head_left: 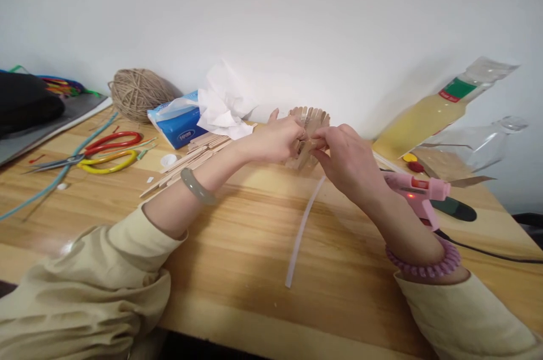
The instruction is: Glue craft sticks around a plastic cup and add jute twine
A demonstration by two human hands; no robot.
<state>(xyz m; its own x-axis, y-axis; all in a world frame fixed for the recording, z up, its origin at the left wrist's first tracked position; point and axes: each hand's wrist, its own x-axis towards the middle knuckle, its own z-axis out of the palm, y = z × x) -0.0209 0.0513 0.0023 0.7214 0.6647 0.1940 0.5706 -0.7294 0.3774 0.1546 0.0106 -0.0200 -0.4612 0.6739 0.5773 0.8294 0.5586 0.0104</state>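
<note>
Both hands on the action: the left hand (278,140) curls at the left side of the fan-shaped stick piece (314,115), one finger poking up, its exact grip hidden. The right hand (348,159) is in from the other side, thumb and forefinger clamped on the piece's near right part. That piece sits at the far middle of the tabletop (237,269), close to the wall (271,15). Nearer, a pale strip (302,238) runs toward us from just below the right hand. Out right, the pink glue gun (418,193) shows a glowing red light, and beyond it tilts a bottle of yellow liquid (424,122). Over left: loose sticks (203,150), a blue tissue pack (180,127), a twine ball (142,94) and scissors (108,163).
</note>
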